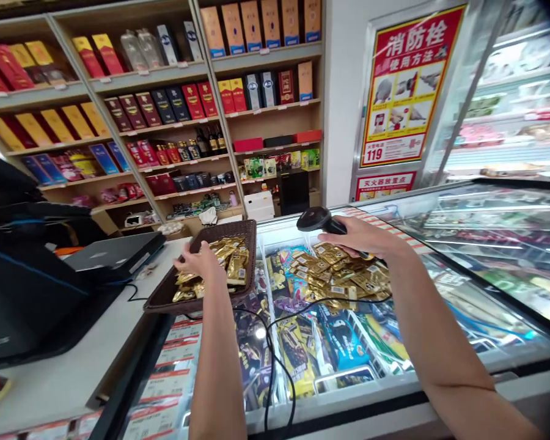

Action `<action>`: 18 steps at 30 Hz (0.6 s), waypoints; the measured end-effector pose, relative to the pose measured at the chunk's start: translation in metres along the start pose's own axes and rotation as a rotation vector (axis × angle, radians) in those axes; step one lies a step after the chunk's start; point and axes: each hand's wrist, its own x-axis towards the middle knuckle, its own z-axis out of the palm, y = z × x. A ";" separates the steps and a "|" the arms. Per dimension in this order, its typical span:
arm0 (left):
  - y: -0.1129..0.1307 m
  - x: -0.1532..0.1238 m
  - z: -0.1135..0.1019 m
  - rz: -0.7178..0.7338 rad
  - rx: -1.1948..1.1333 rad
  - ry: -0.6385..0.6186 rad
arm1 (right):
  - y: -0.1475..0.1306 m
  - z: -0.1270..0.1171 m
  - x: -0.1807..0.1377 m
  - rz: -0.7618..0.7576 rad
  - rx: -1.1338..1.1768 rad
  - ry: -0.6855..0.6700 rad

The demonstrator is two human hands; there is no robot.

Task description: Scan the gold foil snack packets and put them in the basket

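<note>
My right hand (364, 235) is wrapped round the handle of a black barcode scanner (315, 220), whose head points left. Below it, a pile of gold foil packets (334, 269) lies on the glass lid of a display freezer. Over a brown woven basket (252, 244) hovers my left hand (196, 261), fingers apart, with nothing visible in them. More gold packets (236, 269) fill the basket, which rests tilted across the counter edge and the freezer. The scanner's black cable (269, 342) loops over the glass toward me.
On the left, a white counter (41, 391) carries a black machine (32, 293) and a dark flat box (119, 253). Colourful ice cream packs (297, 354) show through the freezer glass. Shelves (266, 55) of boxed goods line the back wall, beside a red fire hydrant sign (410, 91).
</note>
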 end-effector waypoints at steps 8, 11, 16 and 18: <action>-0.024 -0.116 0.054 0.254 0.116 -0.935 | -0.003 -0.015 -0.005 0.002 -0.031 0.128; -0.045 -0.165 0.057 0.381 0.216 -1.168 | -0.006 -0.020 -0.007 -0.004 -0.058 0.142; -0.056 -0.175 0.053 0.527 0.400 -1.345 | -0.007 -0.022 -0.006 -0.072 -0.082 0.134; -0.057 -0.162 0.054 0.557 0.481 -1.318 | -0.007 -0.023 -0.005 -0.063 -0.069 0.117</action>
